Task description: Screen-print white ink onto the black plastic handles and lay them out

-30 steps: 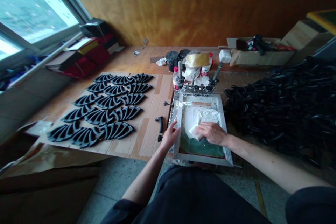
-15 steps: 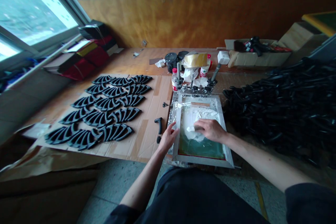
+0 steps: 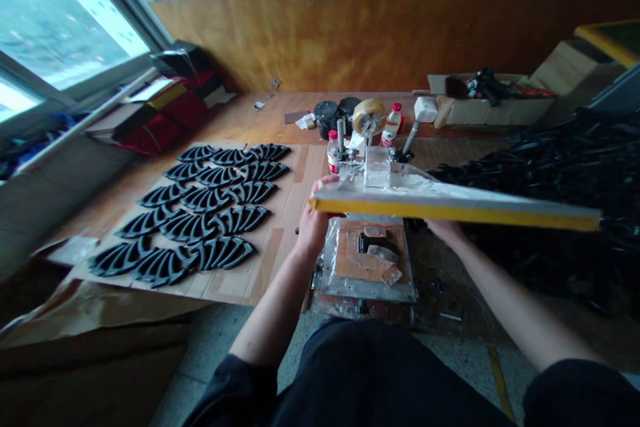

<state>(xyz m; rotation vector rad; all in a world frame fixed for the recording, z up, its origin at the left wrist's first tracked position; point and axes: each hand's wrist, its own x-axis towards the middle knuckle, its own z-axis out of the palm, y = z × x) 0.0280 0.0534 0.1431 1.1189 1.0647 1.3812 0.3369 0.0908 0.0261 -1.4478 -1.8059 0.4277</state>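
Behind the wooden table stands a brown panel, and a window is at the upper left of the frame. Half a second ago the screen frame was lying flat; now it is raised and shows its yellow-edged side, at the centre and right of the picture. The left hand is grasping its left end. The right hand is below the frame, partly hidden, so I cannot tell whether its fingers are clenched, or whether it has the white cloth seen earlier. The lifting has uncovered one metal plate with one wooden board, on which lies one black curved part, at the lower centre. I count two red-capped bottles, two dark tubs and one tape roll at the upper centre, and five rows of black parts on the cardboard, left.
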